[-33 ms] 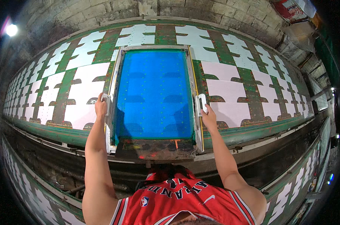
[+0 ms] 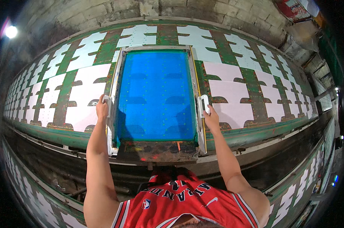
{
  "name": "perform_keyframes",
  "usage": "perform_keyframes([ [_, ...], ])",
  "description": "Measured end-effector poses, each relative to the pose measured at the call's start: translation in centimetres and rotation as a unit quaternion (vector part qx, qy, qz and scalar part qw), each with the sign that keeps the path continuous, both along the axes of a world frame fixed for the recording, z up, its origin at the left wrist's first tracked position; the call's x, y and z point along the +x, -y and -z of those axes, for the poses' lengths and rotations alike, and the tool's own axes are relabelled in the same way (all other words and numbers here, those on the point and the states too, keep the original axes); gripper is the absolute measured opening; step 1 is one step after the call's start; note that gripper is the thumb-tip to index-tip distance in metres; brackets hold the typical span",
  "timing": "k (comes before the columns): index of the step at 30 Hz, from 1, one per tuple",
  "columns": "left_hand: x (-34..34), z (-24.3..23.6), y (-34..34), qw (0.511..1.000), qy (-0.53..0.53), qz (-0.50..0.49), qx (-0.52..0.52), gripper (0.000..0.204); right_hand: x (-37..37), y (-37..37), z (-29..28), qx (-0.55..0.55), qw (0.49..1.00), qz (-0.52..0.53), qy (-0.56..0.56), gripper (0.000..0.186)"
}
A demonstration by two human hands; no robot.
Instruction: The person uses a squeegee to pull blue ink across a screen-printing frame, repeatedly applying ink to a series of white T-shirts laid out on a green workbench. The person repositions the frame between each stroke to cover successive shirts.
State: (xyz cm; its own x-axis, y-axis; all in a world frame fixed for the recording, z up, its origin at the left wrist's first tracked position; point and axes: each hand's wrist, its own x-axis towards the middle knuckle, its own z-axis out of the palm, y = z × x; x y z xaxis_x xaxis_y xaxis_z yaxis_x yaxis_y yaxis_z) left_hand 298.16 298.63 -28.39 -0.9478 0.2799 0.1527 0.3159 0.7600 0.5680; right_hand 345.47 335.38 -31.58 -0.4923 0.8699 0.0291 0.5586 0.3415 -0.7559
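A screen printing frame (image 2: pixel 192 72) with a blue mesh (image 2: pixel 153 91) lies flat on the long green table, over pale cut fabric pieces whose outlines show through. My left hand (image 2: pixel 102 108) is closed round the white handle (image 2: pixel 109 107) on the frame's left side. On the opposite side, the fingers of my right hand (image 2: pixel 212 117) wrap round the other white handle (image 2: pixel 201 105). Both arms reach forward. A dark, paint-stained strip (image 2: pixel 157 151) runs along the frame's near end.
Pale pink fabric pieces (image 2: pixel 232 91) and pale blue ones (image 2: pixel 196 34) lie in rows on the green table (image 2: pixel 103 53). A block wall (image 2: pixel 179 10) stands behind it. Another table with white pieces (image 2: pixel 41 201) is at the lower left. Bags (image 2: pixel 303 34) hang at the upper right.
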Motion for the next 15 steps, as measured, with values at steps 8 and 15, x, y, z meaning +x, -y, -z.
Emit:
perform_keyframes([
  [8,-0.1,-0.9,-0.8,1.0,-0.009,0.003,0.012,0.044,-1.4,-0.1,-1.0,-0.038,0.998,0.034,-0.038,0.055],
  [15,-0.9,-0.4,-0.9,0.999,0.021,-0.014,0.023,0.046,-1.1,0.4,-0.8,-0.074,0.994,0.048,-0.064,0.053],
])
